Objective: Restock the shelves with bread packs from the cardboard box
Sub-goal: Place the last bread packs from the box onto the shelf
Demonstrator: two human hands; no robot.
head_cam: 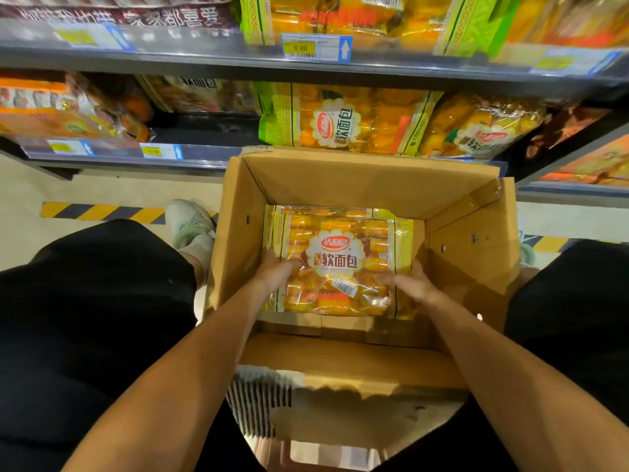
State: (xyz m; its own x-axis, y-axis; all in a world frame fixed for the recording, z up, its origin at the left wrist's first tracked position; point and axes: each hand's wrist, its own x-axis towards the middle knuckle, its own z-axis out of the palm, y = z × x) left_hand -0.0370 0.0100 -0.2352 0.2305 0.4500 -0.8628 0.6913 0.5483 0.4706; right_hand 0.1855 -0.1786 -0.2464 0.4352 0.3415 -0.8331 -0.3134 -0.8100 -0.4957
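An open cardboard box [340, 180] stands on the floor between my knees, in front of the lower shelf [204, 155]. Inside it lies a yellow bread pack [340, 243] with a red and white label. My left hand [275, 272] grips the pack's near left side. My right hand [413, 284] holds its near right corner. Matching bread packs [343, 119] stand on the lower shelf right behind the box, and more sit on the upper shelf [340, 20].
Orange snack packs [68, 107] fill the lower shelf's left part, with a dark gap [204, 131] beside them. A black-and-yellow floor stripe [102, 211] runs under the shelf. My black-clad knees flank the box, and a pale shoe [190, 223] rests left of it.
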